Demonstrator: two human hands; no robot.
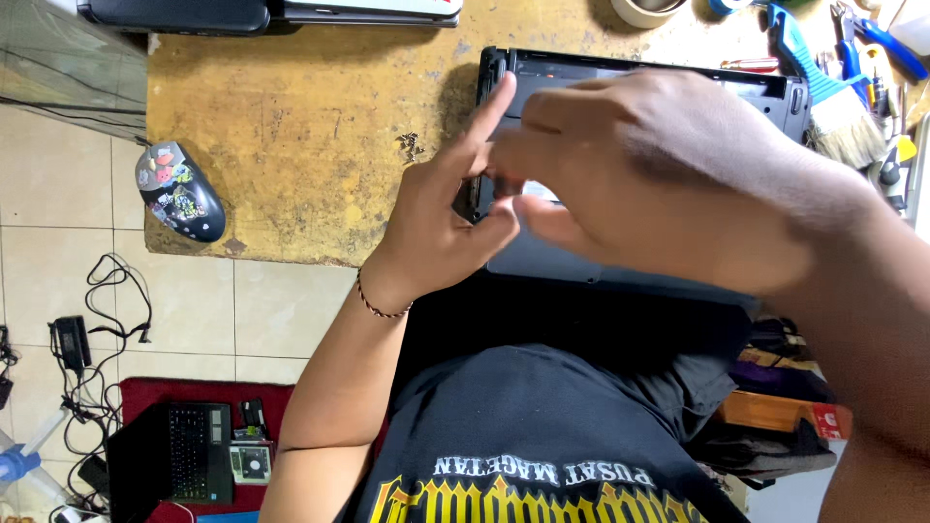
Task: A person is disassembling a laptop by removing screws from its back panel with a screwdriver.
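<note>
A black laptop [678,82] lies on a worn yellow tabletop [291,126], its near edge over my lap. My left hand [450,208], with a beaded bracelet on the wrist, grips the laptop's left edge between thumb and fingers, the index finger stretched up along that edge. My right hand [659,165] is blurred. It hovers over the laptop's left half, its fingertips bunched right beside my left hand. It hides much of the laptop, and whether it holds something small cannot be made out.
A sticker-covered mouse [179,191] sits at the table's left corner. A blue-handled brush [823,87], a red screwdriver [751,65] and a tape roll [644,10] lie at the far right. Another closed laptop [194,15] is far left. On the tiled floor lie cables [97,329] and a small laptop [184,450].
</note>
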